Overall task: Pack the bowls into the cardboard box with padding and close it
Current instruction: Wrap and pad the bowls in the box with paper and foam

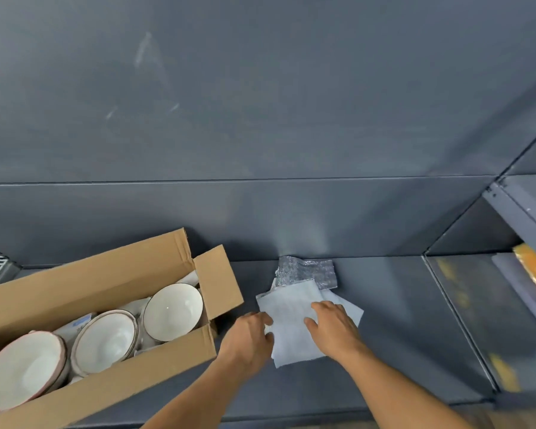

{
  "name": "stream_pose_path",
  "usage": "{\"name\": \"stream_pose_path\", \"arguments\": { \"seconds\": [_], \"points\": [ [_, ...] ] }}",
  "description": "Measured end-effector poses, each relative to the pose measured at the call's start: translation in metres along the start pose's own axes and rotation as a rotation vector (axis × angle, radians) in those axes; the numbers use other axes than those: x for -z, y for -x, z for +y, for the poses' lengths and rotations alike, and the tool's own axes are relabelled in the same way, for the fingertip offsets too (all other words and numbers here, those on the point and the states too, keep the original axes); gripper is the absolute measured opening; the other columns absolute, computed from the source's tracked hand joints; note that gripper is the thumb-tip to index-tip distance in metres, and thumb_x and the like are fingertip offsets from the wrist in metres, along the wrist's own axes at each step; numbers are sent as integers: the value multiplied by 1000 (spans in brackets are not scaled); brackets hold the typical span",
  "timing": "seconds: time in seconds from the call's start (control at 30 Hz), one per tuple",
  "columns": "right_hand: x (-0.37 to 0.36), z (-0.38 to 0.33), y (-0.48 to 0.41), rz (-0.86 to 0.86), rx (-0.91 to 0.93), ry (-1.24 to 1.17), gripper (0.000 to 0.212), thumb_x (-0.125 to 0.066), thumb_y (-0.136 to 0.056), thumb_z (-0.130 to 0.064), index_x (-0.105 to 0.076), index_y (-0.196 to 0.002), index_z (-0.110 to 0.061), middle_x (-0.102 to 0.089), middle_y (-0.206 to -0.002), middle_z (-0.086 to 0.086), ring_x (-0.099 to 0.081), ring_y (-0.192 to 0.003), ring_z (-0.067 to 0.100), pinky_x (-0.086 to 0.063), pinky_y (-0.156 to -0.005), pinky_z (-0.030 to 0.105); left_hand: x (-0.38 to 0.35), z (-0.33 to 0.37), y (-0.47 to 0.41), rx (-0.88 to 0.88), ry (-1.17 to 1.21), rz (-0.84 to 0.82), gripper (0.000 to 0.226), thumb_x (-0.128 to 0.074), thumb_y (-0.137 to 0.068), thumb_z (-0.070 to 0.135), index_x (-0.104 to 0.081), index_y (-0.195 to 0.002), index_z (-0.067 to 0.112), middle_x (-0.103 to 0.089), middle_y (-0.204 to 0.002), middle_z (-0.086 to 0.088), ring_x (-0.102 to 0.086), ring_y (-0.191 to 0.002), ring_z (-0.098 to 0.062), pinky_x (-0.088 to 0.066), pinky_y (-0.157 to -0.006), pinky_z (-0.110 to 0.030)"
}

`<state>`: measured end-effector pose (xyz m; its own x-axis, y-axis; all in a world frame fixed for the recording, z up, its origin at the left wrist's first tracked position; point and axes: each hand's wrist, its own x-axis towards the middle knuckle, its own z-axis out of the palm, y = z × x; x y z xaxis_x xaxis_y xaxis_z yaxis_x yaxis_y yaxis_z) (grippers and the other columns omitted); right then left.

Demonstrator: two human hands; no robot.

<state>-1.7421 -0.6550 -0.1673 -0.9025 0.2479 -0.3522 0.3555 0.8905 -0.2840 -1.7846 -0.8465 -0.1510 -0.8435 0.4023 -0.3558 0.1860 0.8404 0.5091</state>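
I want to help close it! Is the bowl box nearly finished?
Nearly. Done: the bowls sit in the cardboard box. In hand: the left hand grips the white foam sheets while the right hand presses on them. Left: lay padding over the bowls and close the open flaps.

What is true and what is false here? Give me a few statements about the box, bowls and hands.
1. Bowls sit inside the cardboard box. True.
2. The box is closed. False: its flaps stand open.
3. Both the left hand and the right hand touch the white foam sheets. True.
4. The silvery padding piece lies in the box. False: it lies on the table, behind the foam sheets.
5. The right hand holds a bowl. False: it rests on the sheets.
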Motion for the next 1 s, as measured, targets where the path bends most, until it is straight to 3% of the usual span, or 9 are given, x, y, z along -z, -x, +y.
{"name": "stream_pose_path", "arguments": {
  "seconds": [0.1,0.2,0.27,0.43,0.7,0.83,1.0],
  "points": [
    [2,24,-1,-26,-86,-10,41,-42,-100,-39,-52,-132,-14,-53,-137,3,-43,-128,26,-42,-101,37,-11,8,-7,9,8,-33,35,-50,-93,27,-58,-127,27,-61,-124,5,-61,-108,-13,-50,-89,-26],
    [0,43,-6,-26,-136,-11,22,-46,-97,-38,-52,-94,-18,-62,-119,6,-52,-114,27,-44,-89,34,-19,12,-14,37,12,-75,36,-48,-93,26,-57,-128,27,-61,-122,4,-63,-103,-13,-50,-84,-25],
    [-2,52,-10,-23,-161,-34,21,-48,-94,-37,-48,-85,-18,-65,-113,7,-56,-108,28,-44,-83,32,-25,14,-19,63,17,-95,37,-48,-93,26,-56,-129,27,-61,-124,5,-61,-107,-14,-50,-86,-25],
    [-7,64,-18,-25,-184,-65,28,-51,-93,-37,-62,-103,-14,-65,-114,8,-58,-111,29,-46,-81,31,-36,17,-25,121,21,-127,37,-49,-94,27,-55,-130,29,-59,-128,5,-61,-107,-15,-52,-87,-26],
    [-12,72,-29,4,-212,-115,24,-51,-94,-38,-58,-96,-15,-62,-113,7,-53,-114,27,-44,-77,31,-44,20,-27,198,44,-123,37,-49,-95,25,-53,-132,29,-56,-133,4,-62,-105,-15,-53,-82,-22],
    [-16,73,-33,-2,-219,-135,31,-50,-94,-38,-60,-111,-15,-60,-119,6,-50,-117,26,-46,-80,32,-46,23,-22,224,45,-116,37,-49,-96,26,-53,-133,29,-54,-135,4,-61,-108,-14,-46,-79,-17],
    [-20,71,-37,3,-218,-213,33,-52,-92,-41,-60,-113,-15,-58,-116,5,-50,-115,26,-47,-79,32,-44,22,-11,268,18,-137,39,-46,-94,26,-53,-132,31,-54,-132,3,-57,-93,-14,-53,-73,-22]
  ]
}}
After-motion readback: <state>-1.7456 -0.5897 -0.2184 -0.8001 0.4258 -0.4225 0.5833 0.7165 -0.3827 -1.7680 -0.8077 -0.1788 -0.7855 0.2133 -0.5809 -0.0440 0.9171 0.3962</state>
